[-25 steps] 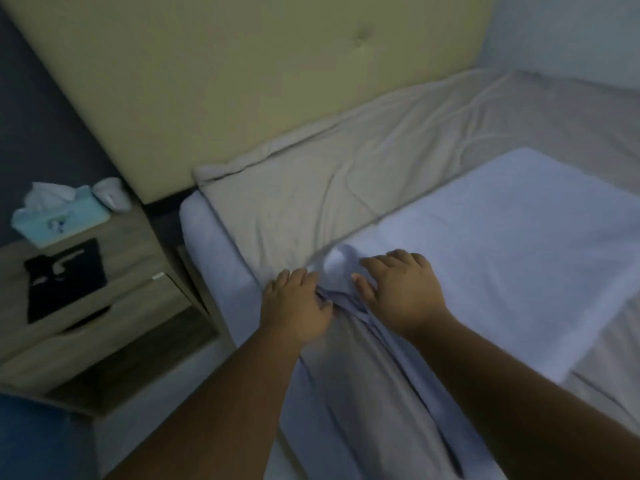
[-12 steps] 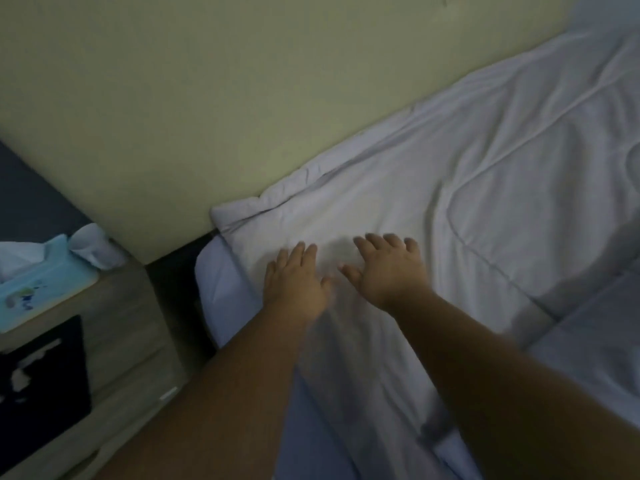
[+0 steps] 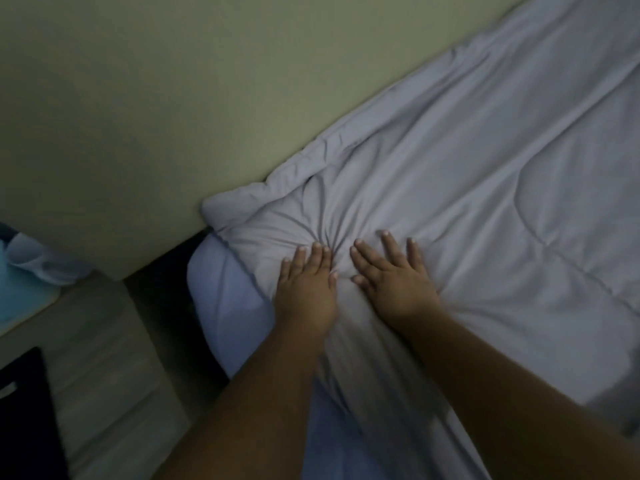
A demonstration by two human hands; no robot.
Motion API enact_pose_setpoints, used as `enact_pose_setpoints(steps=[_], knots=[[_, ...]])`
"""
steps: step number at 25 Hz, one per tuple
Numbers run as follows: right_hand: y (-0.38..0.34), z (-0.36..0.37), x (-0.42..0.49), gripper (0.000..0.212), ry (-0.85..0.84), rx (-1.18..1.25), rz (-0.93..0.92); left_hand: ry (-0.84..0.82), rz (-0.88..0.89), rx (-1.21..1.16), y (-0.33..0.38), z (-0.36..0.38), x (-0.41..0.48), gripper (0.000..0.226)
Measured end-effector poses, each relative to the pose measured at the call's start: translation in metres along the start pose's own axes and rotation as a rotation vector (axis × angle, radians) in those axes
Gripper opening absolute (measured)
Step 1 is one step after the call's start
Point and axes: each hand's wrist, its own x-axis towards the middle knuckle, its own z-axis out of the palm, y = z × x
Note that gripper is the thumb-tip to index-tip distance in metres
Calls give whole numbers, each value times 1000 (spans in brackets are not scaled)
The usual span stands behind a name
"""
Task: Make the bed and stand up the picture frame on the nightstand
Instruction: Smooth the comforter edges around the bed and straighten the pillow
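A pale grey quilted comforter covers the bed up to the yellowish headboard. My left hand and my right hand lie flat side by side on its near top corner, fingers straight, pressing the fabric so that creases radiate from between them. Under the comforter's edge the white mattress sheet shows. The black picture frame lies flat on the wooden nightstand at the lower left, partly cut off by the image edge.
A light blue tissue box sits at the back of the nightstand at the left edge, with a whitish cup-like thing beside it. A dark gap separates nightstand and bed.
Both hands slid up the comforter from the folded white blanket toward the corner by the headboard, and the fabric now bunches into creases ahead of them. The view has closed in on that corner.
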Motion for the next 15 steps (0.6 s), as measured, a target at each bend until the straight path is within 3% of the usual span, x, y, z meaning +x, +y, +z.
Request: enact_pose_setpoints(steps=[6,9,13,15], knots=[[-52,5,-22,45,232,34,-93,29,43,61,-44,1,-45,50],[-80,5,-34,46,180,36,-111,22,49,120,-66,2,-70,50],[-73,-19,-39,53,54,96,-56,-85,-80,97,-56,-10,-72,74],[-40,-31,-41,62,47,152,103,-12,-130,20,-37,-17,-62,86]])
